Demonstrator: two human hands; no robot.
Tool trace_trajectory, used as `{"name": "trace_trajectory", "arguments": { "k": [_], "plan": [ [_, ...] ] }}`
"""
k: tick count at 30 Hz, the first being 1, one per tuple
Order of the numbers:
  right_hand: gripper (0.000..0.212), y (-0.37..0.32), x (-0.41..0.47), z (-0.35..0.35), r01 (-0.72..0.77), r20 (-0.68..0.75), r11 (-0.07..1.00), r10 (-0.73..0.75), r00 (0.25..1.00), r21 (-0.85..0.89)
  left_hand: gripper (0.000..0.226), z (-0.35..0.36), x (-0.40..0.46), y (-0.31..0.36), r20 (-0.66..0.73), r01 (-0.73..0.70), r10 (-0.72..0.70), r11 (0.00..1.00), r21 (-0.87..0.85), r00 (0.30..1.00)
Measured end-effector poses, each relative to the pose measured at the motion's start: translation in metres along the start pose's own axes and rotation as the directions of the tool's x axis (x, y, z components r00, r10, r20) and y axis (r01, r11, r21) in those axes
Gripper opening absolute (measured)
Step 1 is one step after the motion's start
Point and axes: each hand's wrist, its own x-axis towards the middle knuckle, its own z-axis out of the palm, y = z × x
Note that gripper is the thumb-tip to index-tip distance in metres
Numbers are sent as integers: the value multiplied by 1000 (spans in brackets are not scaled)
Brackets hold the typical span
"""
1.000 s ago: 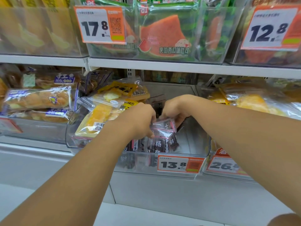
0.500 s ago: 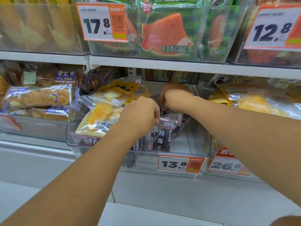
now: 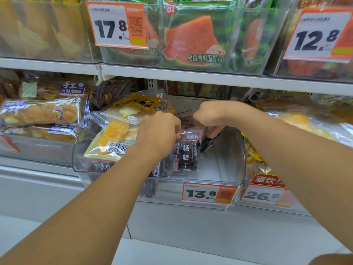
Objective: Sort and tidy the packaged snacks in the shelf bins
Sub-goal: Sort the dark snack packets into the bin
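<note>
A clear plastic bin (image 3: 234, 163) on the lower shelf holds several dark dried-plum packets. My left hand (image 3: 159, 133) pinches the top edge of one upright dark packet (image 3: 186, 153) with a pink top. Just right of it, my right hand (image 3: 209, 116) reaches down into the bin with its fingers curled on another dark packet (image 3: 206, 145) further back, mostly hidden. Yellow cake packets (image 3: 114, 138) lie piled on the bin's left side, over more dark packets.
Bread packets (image 3: 40, 111) fill the bin to the left, yellow snacks (image 3: 294, 119) the bin to the right. Price tags 13.8 (image 3: 209, 193) and 26.8 (image 3: 262, 196) hang on the fronts. The upper shelf edge (image 3: 191, 77) sits close above my hands, with watermelon toast packs (image 3: 193, 41) above it.
The pink-topped packet has been stood upright at the bin's front. My right hand went deeper into the bin, then came down onto another packet behind it.
</note>
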Motion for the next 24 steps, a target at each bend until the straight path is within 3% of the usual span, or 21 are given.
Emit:
{"name": "trace_trajectory", "arguments": {
  "k": [2,4,7,9,12,14,18,21,24],
  "plan": [
    [10,-2,-8,-6,36,63,997,-32,998,-64,7,1,1,1,-2,7,-7,1000,-8,1000],
    [22,-5,-15,-9,83,151,987,-63,987,-135,8,1,2,2,5,13,-13,1000,-16,1000],
    [23,-5,-14,-7,59,282,998,-58,958,4,8,2,2,3,13,28,-28,999,-31,1000],
    [39,-7,-14,0,24,324,993,-60,944,114,7,3,3,3,5,41,-41,998,-43,999],
    [61,-12,-15,16,51,228,998,-43,973,-29,9,4,5,5,2,37,-37,998,-58,999],
    [53,-14,-14,30,103,113,980,-84,990,-168,8,5,6,5,4,48,-47,997,-57,999],
    [52,-14,-4,36,133,-42,952,-150,988,-275,14,5,10,-5,10,103,-102,987,-120,995],
    [53,-15,3,39,114,-43,963,-128,991,-243,43,0,9,-8,44,50,-46,994,-102,998],
    [64,-14,8,40,123,29,991,-122,992,-46,62,-1,3,-3,134,-64,59,998,29,989]
  ]
}}
